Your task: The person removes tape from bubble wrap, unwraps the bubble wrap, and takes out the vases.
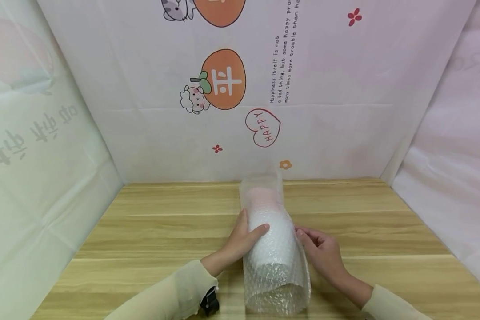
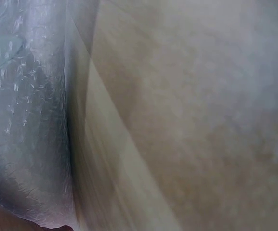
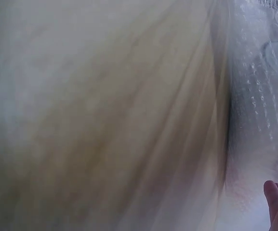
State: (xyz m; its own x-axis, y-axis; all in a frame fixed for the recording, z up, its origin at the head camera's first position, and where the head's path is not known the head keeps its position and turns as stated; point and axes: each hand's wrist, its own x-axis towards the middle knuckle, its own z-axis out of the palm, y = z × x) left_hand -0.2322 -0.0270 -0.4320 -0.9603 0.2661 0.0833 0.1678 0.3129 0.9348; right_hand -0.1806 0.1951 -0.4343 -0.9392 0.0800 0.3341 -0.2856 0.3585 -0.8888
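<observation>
A long white object, pinkish toward its far end, lies wrapped in clear bubble wrap [image 1: 278, 293] in the middle of the table; its exact kind is blurred by the wrap. My left hand [image 1: 240, 240] holds the bundle from the left, thumb over the top and fingers along the side. On the right, my right hand [image 1: 324, 253] pinches the loose edge of the wrap between thumb and forefinger. The near end of the wrap gapes like a tube. Bubble wrap [image 2: 28, 106] fills the left side of the left wrist view, and fingertips [image 3: 273, 197] touch it in the right wrist view.
The wood-grain table [image 1: 164, 231] extends on both sides of the bundle. A printed white cloth [image 1: 324, 89] hangs behind it, with further cloth walls at left [image 1: 36, 178] and right [image 1: 456, 155]. The wrap's far end comes close to the back cloth.
</observation>
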